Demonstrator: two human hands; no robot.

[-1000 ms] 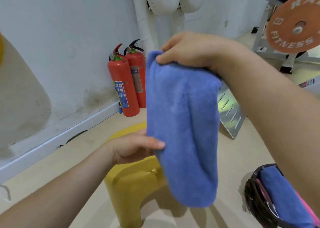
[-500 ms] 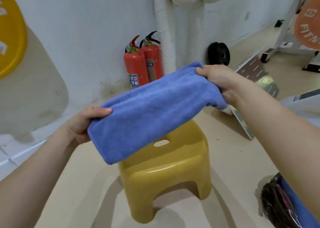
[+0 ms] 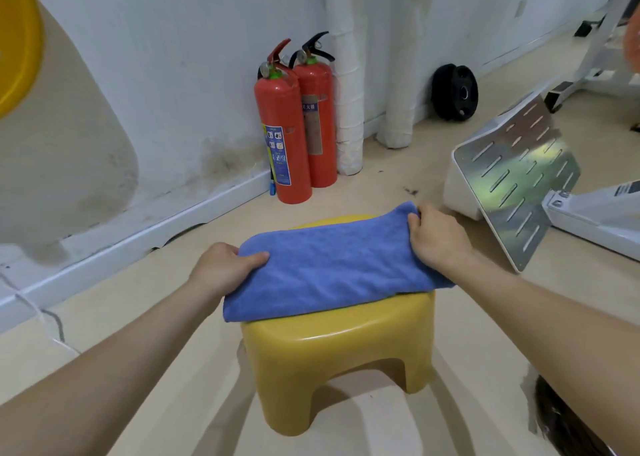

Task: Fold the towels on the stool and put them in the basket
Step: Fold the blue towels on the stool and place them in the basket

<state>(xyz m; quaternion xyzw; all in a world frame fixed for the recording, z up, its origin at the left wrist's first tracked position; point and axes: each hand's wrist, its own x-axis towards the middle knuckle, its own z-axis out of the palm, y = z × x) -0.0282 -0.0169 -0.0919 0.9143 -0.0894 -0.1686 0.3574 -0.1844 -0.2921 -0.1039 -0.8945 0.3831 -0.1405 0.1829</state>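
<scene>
One blue towel (image 3: pixel 332 268), folded into a long band, lies across the top of the yellow stool (image 3: pixel 339 358), both ends overhanging the left and right edges. Near end: left hand (image 3: pixel 221 268), grip closed on the towel, thumb on top. Far right corner: right hand (image 3: pixel 436 237), grip closed on it. Dark basket (image 3: pixel 561 424) on the floor right of the stool, mostly cut off.

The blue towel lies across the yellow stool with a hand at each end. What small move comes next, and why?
Probably fold one end over to the other. The blue terry towel lies as a long strip across the yellow plastic stool, overhanging both sides, and the left hand and right hand each grip an end.
</scene>
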